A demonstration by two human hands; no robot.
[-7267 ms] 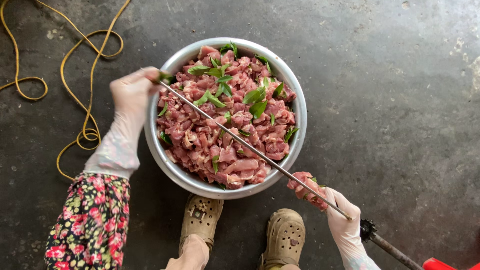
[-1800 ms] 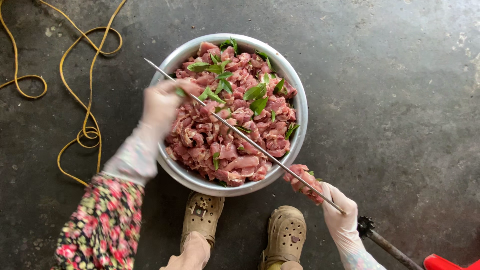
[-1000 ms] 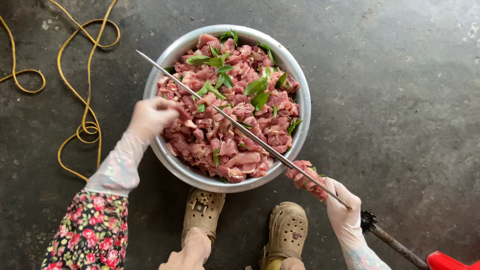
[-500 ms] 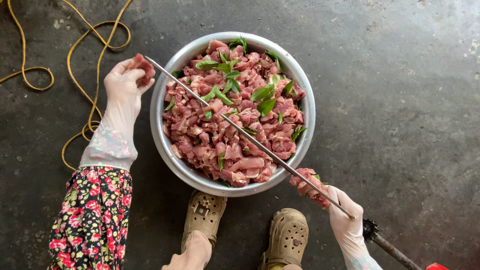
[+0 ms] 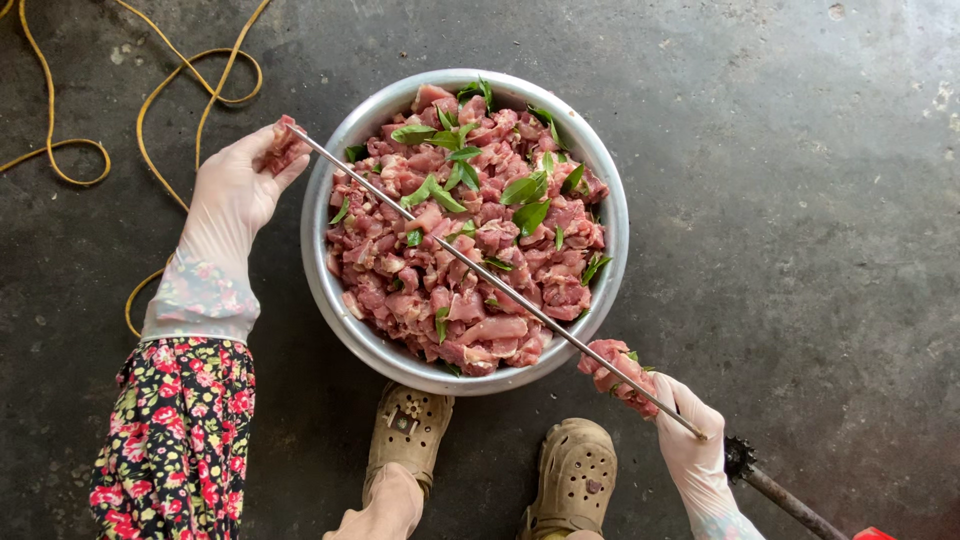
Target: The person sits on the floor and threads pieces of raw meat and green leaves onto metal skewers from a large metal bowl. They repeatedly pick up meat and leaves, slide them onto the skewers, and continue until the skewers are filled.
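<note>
View from above of a person squatting on a concrete floor (image 5: pixel 800 200), both hands gloved in thin white gloves. The left hand (image 5: pixel 235 195) lies just left of a round metal bowl (image 5: pixel 318 270), its fingers closed around a piece of raw meat (image 5: pixel 281 148) that sits at the pointed tip of a long metal skewer (image 5: pixel 480 270). The skewer runs diagonally over the bowl, from upper left to lower right, passing above the contents without resting in them. The right hand (image 5: pixel 690 445) grips the lower end of the skewer below and to the right of the bowl, fingers wrapped around the rod; threaded meat pieces (image 5: pixel 615 370) are bunched on the skewer just above this hand, touching the fingertips. The bowl is filled with chopped raw meat (image 5: pixel 450 260) mixed with green leaves (image 5: pixel 525 190). Two tan clogs (image 5: pixel 490 470) stand directly below the bowl. A floral sleeve (image 5: pixel 180 440) covers the left forearm. A yellow cord (image 5: pixel 180 90) loops across the floor at upper left. A dark rod with a toothed wheel (image 5: pixel 745 465) lies beside the right wrist.
</note>
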